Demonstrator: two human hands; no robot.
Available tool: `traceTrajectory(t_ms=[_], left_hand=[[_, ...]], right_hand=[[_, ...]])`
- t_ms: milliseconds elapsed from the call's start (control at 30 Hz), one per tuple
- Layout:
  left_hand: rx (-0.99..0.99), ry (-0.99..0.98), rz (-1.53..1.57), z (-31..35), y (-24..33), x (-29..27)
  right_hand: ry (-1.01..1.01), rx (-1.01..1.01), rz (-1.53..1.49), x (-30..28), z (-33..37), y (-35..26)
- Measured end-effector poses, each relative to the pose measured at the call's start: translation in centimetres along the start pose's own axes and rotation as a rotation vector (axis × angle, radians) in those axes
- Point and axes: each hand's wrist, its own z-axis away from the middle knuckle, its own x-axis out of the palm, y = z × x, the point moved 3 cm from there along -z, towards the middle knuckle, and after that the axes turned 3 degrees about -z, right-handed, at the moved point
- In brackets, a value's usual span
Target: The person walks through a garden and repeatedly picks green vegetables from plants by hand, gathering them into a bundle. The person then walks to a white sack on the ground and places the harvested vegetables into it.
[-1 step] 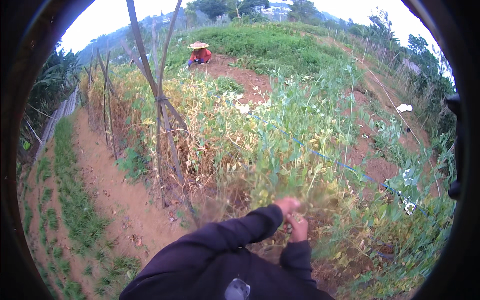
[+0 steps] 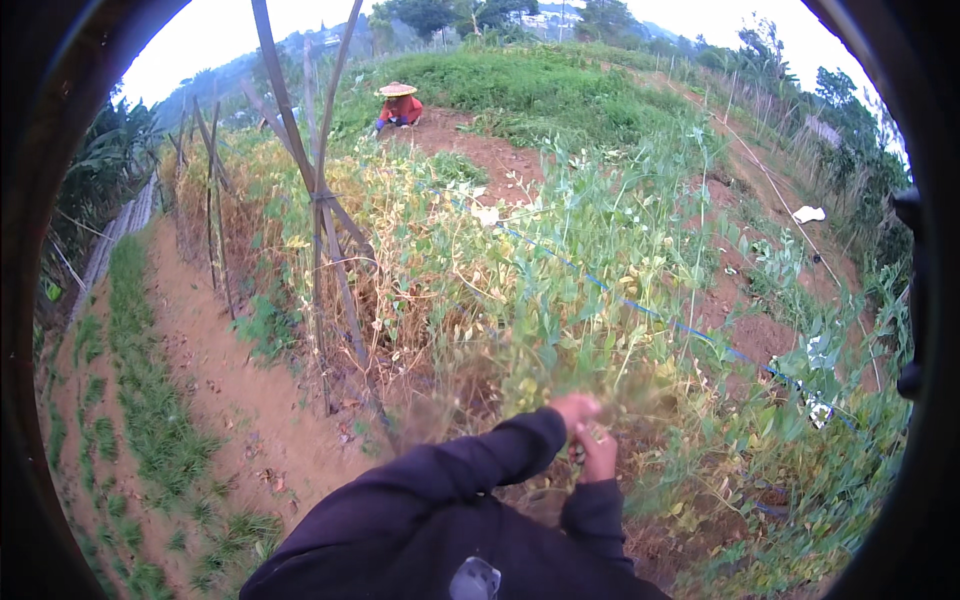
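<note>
My left hand (image 2: 575,410) reaches in among the climbing plants, and its fingers are blurred. Right up against it is my right hand (image 2: 598,455), with its fingers curled closed. Small green bits, perhaps pods, show at the curled fingers of the right hand; they are too small to name surely. Around both hands stand tangled pea-like plants (image 2: 560,335), part green and part dry yellow. Dark long sleeves cover both my forearms.
Crossed wooden stakes (image 2: 318,190) stand to the left. A blue line (image 2: 650,316) runs through the plants. Beyond, a person in red with a wide hat (image 2: 397,90) crouches on bare soil. A soil path (image 2: 235,390) with grassy tufts lies left; a white object (image 2: 808,215) lies far right.
</note>
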Motion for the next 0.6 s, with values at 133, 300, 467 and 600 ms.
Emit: traceTrajectory(t_ms=[133,300,467,600], left_hand=[[0.12,-0.063,-0.121,-0.6,-0.6,-0.3],[0.274,0.038,-0.512,-1.5,-2.1,-0.6],[0.41,0.045,-0.527,-2.2,-2.7,-0.7],[0.136,0.209,0.286,-2.9,-3.1,-2.5]], right_hand=[[0.037,-0.055,0.07,0.1,0.1,-0.4],[-0.027,0.027,-0.006,0.2,0.8,-0.6],[-0.026,0.021,0.071,-0.2,2.5,-2.5],[-0.407,0.111,-0.086,1.2,6.3,-1.0]])
